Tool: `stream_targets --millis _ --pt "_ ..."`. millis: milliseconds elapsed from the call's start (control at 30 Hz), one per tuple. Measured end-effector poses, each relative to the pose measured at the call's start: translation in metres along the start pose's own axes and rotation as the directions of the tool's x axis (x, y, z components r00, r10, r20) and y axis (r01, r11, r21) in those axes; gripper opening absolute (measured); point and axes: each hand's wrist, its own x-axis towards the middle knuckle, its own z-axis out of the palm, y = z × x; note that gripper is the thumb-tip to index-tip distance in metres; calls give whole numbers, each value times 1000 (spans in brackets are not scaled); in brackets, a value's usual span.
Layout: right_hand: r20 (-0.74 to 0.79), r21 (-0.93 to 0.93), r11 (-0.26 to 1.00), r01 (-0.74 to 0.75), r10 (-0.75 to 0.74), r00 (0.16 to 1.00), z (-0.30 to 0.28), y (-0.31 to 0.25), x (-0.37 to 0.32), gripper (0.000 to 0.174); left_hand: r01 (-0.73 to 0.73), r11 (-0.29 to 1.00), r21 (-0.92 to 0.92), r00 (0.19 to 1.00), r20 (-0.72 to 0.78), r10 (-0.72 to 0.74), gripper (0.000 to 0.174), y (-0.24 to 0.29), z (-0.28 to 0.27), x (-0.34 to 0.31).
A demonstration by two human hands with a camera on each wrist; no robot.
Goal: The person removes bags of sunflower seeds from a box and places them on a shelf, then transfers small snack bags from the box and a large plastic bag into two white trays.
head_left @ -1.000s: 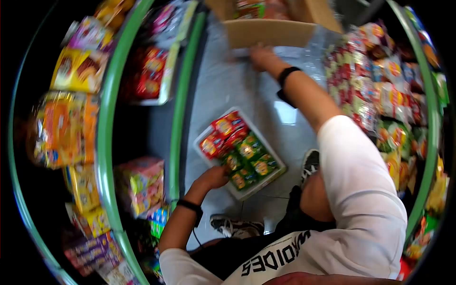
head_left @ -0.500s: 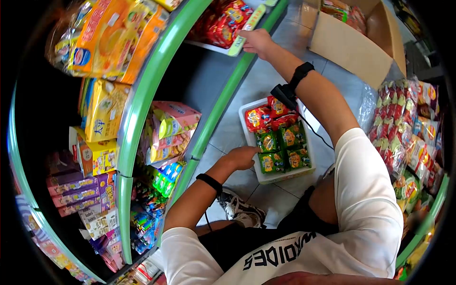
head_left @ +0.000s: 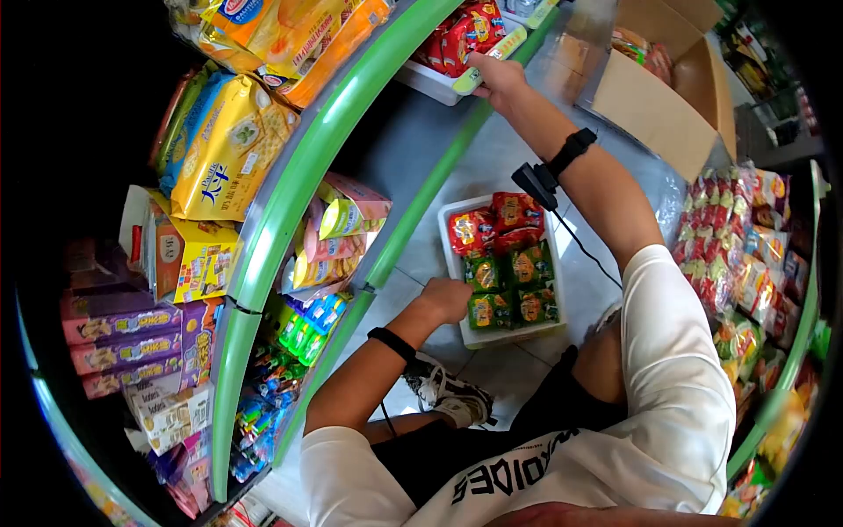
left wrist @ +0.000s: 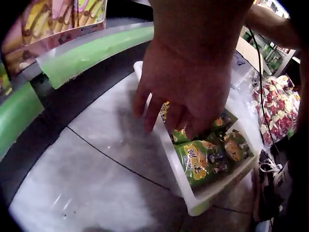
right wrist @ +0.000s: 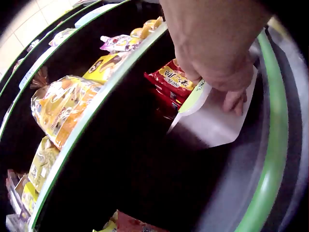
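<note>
My left hand (head_left: 446, 300) grips the near-left rim of a white tray (head_left: 549, 335) on the floor. In the left wrist view its fingers straddle that rim (left wrist: 179, 166), some outside and some inside. Red snack packets (head_left: 471, 230) fill one end of this tray, and green packets (left wrist: 200, 162) the other. Up on the lower shelf, my right hand (head_left: 502, 81) holds the labelled front edge of a second white tray (right wrist: 207, 130). Red packets (right wrist: 173, 79) lie in it behind the hand. The right wrist view has fingers hanging down over its front wall.
Green-edged shelves (head_left: 299, 202) curve along the left, stacked with biscuit packs (head_left: 230, 145) and boxes. An opened cardboard box (head_left: 654, 110) stands on the floor ahead. Bagged snacks (head_left: 716, 237) line the right. A cable (head_left: 590, 250) hangs from the right wrist camera over the floor tray.
My right hand has gone from the cardboard box to the shelf tray, which now overlaps the green shelf edge. The left hand stays at the floor tray. The head view has turned left.
</note>
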Motion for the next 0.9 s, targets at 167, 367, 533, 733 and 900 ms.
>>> stream_targets --millis 167,367,533,733,900 --pt "-8 -112 989 93 -94 996 -56 -23 -35 40 -6 999 34 1000 16 6 27 -5 -14 27" --pt "-80 -342 940 -8 -21 997 -163 -59 -138 34 -104 993 64 956 280 82 32 -14 -30 79" --pt "-253 -249 967 -60 -5 968 -241 -59 -219 32 -93 985 145 918 395 28 32 5 -54 61" --pt "-338 -116 993 -26 -15 941 -345 1 -252 26 -168 982 90 939 317 131 38 -23 -50 53" --pt "-397 -75 997 -11 -20 918 -392 39 -269 19 -162 987 6 971 181 158 40 -11 -76 -25"
